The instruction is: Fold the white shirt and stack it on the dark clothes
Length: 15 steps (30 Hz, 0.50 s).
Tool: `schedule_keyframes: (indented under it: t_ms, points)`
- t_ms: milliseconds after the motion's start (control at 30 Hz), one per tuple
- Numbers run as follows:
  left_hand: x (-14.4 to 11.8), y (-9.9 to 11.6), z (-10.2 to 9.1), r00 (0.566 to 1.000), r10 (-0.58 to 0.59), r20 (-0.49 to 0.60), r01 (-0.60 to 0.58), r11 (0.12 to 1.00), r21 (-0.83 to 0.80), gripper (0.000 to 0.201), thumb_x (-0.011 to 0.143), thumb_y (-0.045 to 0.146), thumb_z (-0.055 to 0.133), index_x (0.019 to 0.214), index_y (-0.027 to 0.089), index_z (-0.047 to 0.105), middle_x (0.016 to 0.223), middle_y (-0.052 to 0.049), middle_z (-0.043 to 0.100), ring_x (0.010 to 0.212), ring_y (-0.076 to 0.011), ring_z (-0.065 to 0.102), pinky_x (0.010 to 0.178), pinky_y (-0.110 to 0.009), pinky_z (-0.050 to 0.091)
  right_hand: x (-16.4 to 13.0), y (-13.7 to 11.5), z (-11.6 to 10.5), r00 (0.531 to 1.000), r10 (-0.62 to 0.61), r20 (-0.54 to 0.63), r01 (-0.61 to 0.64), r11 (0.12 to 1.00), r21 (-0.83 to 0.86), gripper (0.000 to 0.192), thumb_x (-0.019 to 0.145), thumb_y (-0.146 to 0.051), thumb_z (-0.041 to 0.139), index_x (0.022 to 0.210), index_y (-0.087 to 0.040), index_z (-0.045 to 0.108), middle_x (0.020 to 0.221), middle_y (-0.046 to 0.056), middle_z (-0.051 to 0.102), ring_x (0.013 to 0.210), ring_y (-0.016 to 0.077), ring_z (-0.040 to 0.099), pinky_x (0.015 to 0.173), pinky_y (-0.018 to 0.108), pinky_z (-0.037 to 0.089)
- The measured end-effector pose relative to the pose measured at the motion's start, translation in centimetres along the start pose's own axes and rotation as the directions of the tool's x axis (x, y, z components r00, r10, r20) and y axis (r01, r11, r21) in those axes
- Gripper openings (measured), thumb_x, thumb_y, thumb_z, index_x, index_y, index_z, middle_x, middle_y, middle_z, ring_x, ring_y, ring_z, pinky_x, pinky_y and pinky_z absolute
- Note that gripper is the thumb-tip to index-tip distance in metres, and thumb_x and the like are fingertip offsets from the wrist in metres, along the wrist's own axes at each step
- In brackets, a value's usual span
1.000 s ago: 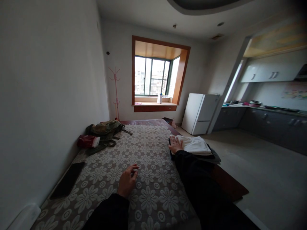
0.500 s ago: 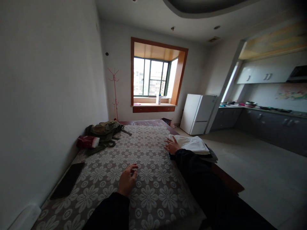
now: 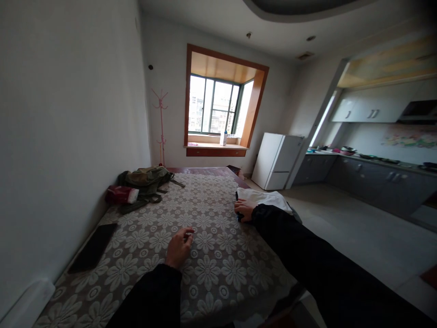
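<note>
My right hand (image 3: 245,210) is at the near left corner of a stack of folded cloth, its fingers bent over the edge. A white folded cloth (image 3: 269,198) lies on top, with darker fabric showing beneath it; my sleeve covers much of the stack's near side. My left hand (image 3: 179,248) hovers just over or rests on the flowered tablecloth (image 3: 208,269), with its fingers loosely curved and apart and nothing in them. I cannot tell whether it touches the cloth.
Against the left wall lie a green backpack (image 3: 146,178), a red-and-white packet (image 3: 122,195) and a flat black object (image 3: 94,247). A white object (image 3: 29,303) sits at the lower left. Beyond the table stand a pink coat rack (image 3: 161,123) and a white fridge (image 3: 273,159).
My right fingers have drawn closer together and bent over the stack's edge, and my right forearm has swung outward to the right. My left hand looks much the same. The view has shifted slightly.
</note>
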State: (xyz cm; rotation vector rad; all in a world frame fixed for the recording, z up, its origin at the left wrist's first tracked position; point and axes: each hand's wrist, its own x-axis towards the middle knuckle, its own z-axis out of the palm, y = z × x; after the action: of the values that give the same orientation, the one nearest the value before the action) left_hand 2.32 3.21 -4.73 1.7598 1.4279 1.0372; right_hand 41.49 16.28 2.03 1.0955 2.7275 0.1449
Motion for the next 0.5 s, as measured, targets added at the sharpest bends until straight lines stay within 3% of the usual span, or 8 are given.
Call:
schedule_keyframes:
  t_ms: [300, 500]
  points:
    - [-0.16, 0.26, -0.04, 1.0, 0.004, -0.014, -0.004, 1.0, 0.005, 0.024, 0.088, 0.022, 0.055, 0.106, 0.023, 0.072, 0.114, -0.005, 0.077, 0.097, -0.0177, 0.071, 0.088, -0.028, 0.05, 0.6, -0.06, -0.59, 0.987, 0.117, 0.112, -0.124, 0.991, 0.059, 0.025, 0.064, -0.029, 0.078, 0.085, -0.023, 0.066, 0.102, 0.003, 0.068, 0.108, 0.0241, 0.057, 0.112, 0.04, 0.028]
    - [-0.18, 0.27, -0.04, 1.0, -0.002, -0.009, 0.002, 1.0, 0.009, 0.025, 0.087, 0.02, 0.056, 0.105, 0.024, 0.072, 0.112, -0.004, 0.077, 0.096, -0.017, 0.071, 0.088, -0.027, 0.05, 0.67, -0.34, -0.23, 0.992, 0.094, 0.087, -0.096, 0.995, 0.011, 0.022, 0.061, -0.028, 0.078, 0.078, -0.022, 0.065, 0.102, 0.005, 0.066, 0.105, 0.0253, 0.057, 0.103, 0.037, 0.038]
